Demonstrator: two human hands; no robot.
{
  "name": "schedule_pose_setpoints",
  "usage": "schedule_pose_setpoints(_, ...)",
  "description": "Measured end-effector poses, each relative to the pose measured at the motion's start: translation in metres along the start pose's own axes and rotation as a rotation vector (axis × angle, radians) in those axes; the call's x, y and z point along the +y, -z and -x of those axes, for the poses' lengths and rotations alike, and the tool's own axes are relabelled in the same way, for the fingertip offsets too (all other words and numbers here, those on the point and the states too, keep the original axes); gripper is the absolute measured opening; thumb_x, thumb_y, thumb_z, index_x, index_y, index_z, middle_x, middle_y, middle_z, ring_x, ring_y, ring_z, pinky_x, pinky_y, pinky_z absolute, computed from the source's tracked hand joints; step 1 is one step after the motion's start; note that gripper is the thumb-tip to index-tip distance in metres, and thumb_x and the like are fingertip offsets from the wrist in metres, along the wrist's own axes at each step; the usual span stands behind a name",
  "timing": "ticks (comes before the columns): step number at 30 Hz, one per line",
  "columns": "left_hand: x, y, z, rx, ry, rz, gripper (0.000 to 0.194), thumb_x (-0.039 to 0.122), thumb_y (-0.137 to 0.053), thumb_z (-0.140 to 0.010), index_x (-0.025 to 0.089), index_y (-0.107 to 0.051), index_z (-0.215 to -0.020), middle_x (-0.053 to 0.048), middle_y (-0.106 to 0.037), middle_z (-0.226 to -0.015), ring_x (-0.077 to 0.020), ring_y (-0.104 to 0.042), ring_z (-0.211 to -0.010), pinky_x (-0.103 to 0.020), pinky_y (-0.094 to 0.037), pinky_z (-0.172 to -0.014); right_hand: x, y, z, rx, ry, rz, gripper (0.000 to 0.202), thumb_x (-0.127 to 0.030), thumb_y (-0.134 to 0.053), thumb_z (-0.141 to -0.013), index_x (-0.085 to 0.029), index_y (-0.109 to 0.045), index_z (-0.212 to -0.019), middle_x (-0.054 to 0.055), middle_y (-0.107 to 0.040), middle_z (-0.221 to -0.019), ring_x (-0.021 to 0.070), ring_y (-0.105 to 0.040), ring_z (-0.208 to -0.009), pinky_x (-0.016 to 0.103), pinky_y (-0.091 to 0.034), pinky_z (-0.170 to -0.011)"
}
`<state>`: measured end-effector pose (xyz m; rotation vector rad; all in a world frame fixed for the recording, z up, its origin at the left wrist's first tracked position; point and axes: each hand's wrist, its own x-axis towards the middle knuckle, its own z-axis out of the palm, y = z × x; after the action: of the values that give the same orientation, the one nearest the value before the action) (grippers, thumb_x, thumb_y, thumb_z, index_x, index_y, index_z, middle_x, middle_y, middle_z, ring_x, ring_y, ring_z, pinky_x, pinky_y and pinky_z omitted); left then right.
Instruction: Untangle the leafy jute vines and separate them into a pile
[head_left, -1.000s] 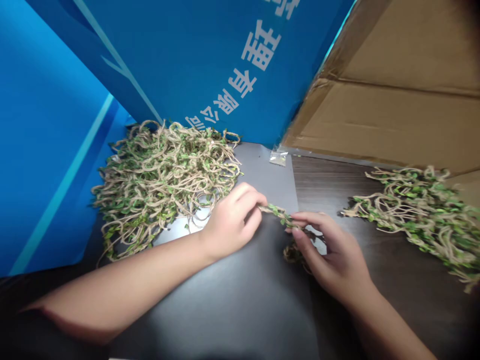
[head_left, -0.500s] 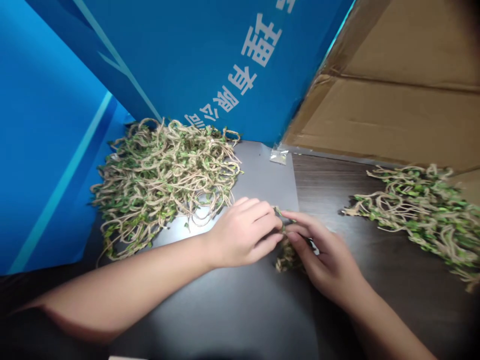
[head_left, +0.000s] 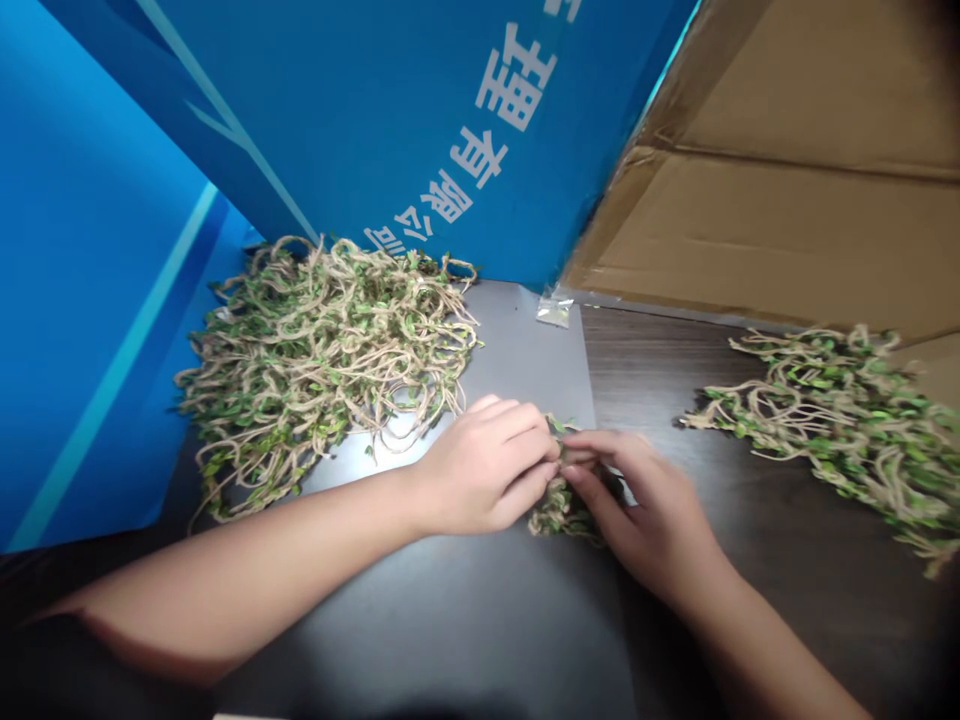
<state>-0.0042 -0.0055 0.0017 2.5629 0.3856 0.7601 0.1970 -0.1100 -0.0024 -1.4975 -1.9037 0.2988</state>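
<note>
Left hand (head_left: 480, 470) and right hand (head_left: 645, 510) pinching leafy twine strand (head_left: 559, 500) between fingertips, hands touching. Best kept taut, coiled tight, clear of left pile (head_left: 322, 350).

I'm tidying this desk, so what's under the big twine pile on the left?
The pile lies on a grey sheet, which shows bare at the pile's right edge and through gaps near its front. Whatever else sits beneath the tangle is covered.

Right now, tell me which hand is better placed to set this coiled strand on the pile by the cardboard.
Probably the right hand: the cardboard-side pile lies on its side, while the left hand would have to cross over. Both hold the coiled strand.
</note>
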Motion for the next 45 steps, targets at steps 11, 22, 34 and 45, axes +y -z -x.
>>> schedule_pose_setpoints(11,-0.001,0.000,-0.001,-0.070,0.042,0.000,0.018,0.023,-0.050,-0.100,0.017,-0.064,-0.090,-0.003,-0.064,-0.088,-0.0153,-0.055,-0.082,-0.034,-0.039,-0.076,-0.003,0.007,-0.004,-0.052,0.179,0.164,0.012,-0.011,-0.067,-0.094,-0.020,-0.065,-0.101,-0.002,-0.073,-0.090,0.0127,-0.057,-0.080,0.036,-0.043,-0.093)
schedule_pose_setpoints(22,-0.004,0.006,-0.005,-0.138,0.110,0.247,0.017,0.027,-0.052,-0.101,0.017,-0.063,-0.091,-0.003,-0.066,-0.092,-0.0155,-0.059,-0.090,-0.033,-0.043,-0.086,-0.010,0.010,-0.003,0.046,0.190,0.140,0.014,-0.008,-0.071,-0.088,-0.019,-0.064,-0.092,-0.003,-0.072,-0.084,0.0105,-0.058,-0.074,0.036,-0.046,-0.093)
schedule_pose_setpoints(34,-0.004,0.003,-0.004,-0.112,0.133,0.174,0.016,0.024,-0.051,-0.099,0.018,-0.061,-0.088,-0.004,-0.065,-0.087,-0.0156,-0.056,-0.085,-0.033,-0.042,-0.082,-0.006,0.013,-0.004,0.015,0.193,0.232,0.014,-0.014,-0.072,-0.092,-0.023,-0.068,-0.102,-0.002,-0.076,-0.093,0.0137,-0.066,-0.084,0.040,-0.043,-0.103)
schedule_pose_setpoints(45,-0.003,0.002,-0.004,-0.116,0.110,0.141,0.014,0.022,-0.053,-0.096,0.018,-0.062,-0.086,-0.003,-0.064,-0.084,-0.0153,-0.054,-0.081,-0.033,-0.042,-0.080,-0.012,0.008,-0.004,0.017,0.177,0.238,0.012,-0.013,-0.070,-0.090,-0.022,-0.063,-0.089,-0.005,-0.072,-0.082,0.0123,-0.059,-0.077,0.040,-0.041,-0.101)
